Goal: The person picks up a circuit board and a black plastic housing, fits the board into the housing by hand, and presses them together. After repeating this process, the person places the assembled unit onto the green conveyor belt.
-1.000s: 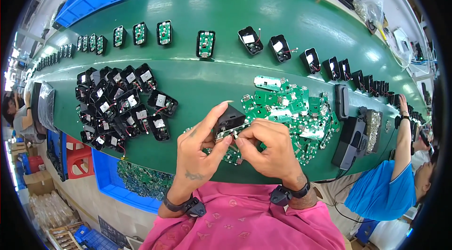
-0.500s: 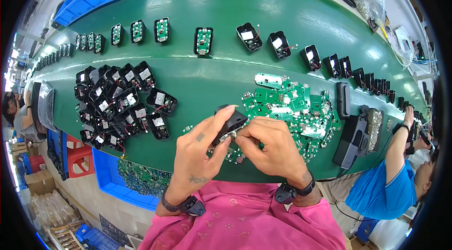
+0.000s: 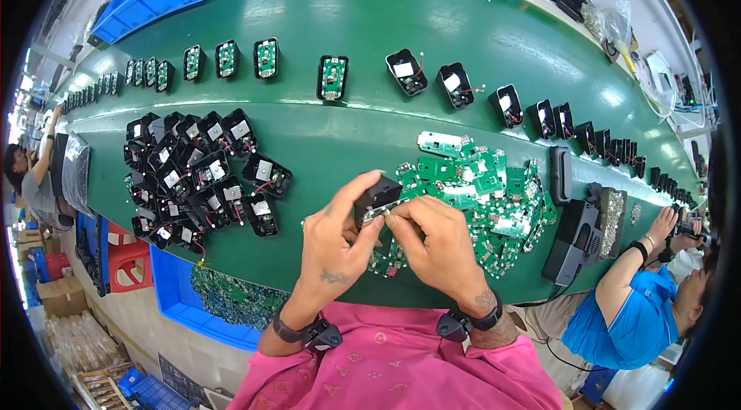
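My left hand (image 3: 337,238) is wrapped around a small black plastic housing (image 3: 379,191), tilted above the green bench. Along the housing's near edge shows a small pale and green part (image 3: 377,213), perhaps the rim of a circuit board; my fingers hide most of it. Thumb and forefinger of my right hand (image 3: 434,240) pinch together at that edge, and what lies between them is too small to make out. Beside my right hand spreads a heap of green circuit boards (image 3: 478,178). Left of my hands is a cluster of black housings (image 3: 208,167) with white blocks and red wires.
Housings with green boards (image 3: 333,78) and open housings with wires (image 3: 455,86) stand in a row across the bench (image 3: 370,16). At right are a black-grey device (image 3: 571,240) and a tray of small metal parts (image 3: 612,217). A blue crate (image 3: 174,294) holds boards. Co-workers sit at both sides.
My hands still work at the black housing, which has turned slightly and sits a little lower. At the far left, a co-worker's arm now reaches up to the row; the right co-worker's hand has lowered.
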Available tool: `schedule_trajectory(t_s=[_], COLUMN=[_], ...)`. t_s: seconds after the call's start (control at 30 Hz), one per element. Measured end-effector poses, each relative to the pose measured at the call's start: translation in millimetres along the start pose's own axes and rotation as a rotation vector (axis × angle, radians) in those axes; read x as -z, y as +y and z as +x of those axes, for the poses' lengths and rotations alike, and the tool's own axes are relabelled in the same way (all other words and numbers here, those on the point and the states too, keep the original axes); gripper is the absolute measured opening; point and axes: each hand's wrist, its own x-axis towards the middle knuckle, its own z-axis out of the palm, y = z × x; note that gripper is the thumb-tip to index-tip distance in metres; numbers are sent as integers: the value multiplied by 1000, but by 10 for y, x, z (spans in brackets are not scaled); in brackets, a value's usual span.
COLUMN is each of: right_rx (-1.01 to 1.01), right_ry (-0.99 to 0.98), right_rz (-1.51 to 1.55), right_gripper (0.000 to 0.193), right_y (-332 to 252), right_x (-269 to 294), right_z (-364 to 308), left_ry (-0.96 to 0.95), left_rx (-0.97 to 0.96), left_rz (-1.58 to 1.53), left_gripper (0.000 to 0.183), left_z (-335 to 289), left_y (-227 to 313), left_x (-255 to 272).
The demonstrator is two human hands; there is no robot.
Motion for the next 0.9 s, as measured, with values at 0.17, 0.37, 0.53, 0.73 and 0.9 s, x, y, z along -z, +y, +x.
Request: schedule_trajectory(t_s=[0.17,0.37,0.53,0.73,0.9], right_rx=[-304,-326,-395,-229,-35], right_ry=[117,-1,32,144,86], right_rz=[155,628,865,1075,688], right_gripper=[14,31,21,12,9], right_y=[-22,87,104,189,88], right_x=[68,-24,-17,-46,35], right_z=[-69,-129,-138,-162,-107], left_ry=[207,157,135,-8,41], left_rx=[22,-430,-451,-107,-91], left_rz=[-271,226,282,-78,-159], left_gripper=[56,45,47,62,64], left_z=[31,7,3,-9,-38], left_y=[74,193,175,179,137], left_x=[-1,-33,-41,-37,-33])
